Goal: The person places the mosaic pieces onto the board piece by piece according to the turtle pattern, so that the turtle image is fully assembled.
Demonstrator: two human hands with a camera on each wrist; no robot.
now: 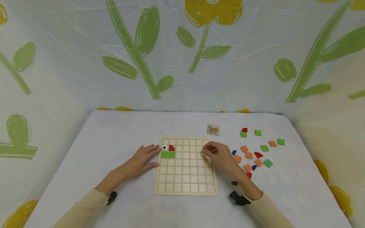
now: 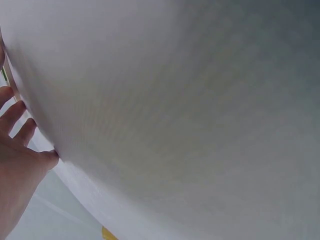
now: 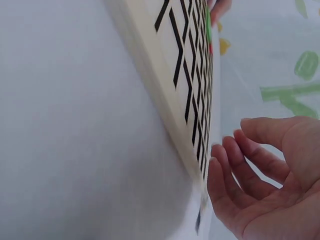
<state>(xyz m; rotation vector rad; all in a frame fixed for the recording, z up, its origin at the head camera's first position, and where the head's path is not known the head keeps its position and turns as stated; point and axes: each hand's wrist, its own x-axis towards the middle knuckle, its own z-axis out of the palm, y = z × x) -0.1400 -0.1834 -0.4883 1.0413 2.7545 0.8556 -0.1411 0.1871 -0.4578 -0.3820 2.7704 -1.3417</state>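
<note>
Grid board (image 1: 185, 186) flat on the bench (image 1: 128, 202), and here's the left hand (image 1: 141, 160) at its left edge, fingers spread, gripping nothing! The right hand (image 1: 218, 155) hovers over its right side, loosely curled, thumb apart, no piece visible. Two green squares (image 1: 171, 154), then an eye tile (image 1: 164, 147) and red quarter-circle (image 1: 171, 148) fill its far-left corner; beyond it, a card (image 1: 213, 129).

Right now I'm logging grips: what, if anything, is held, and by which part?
Nothing visible: the left hand only touches the board; the right hand looks empty.
</note>
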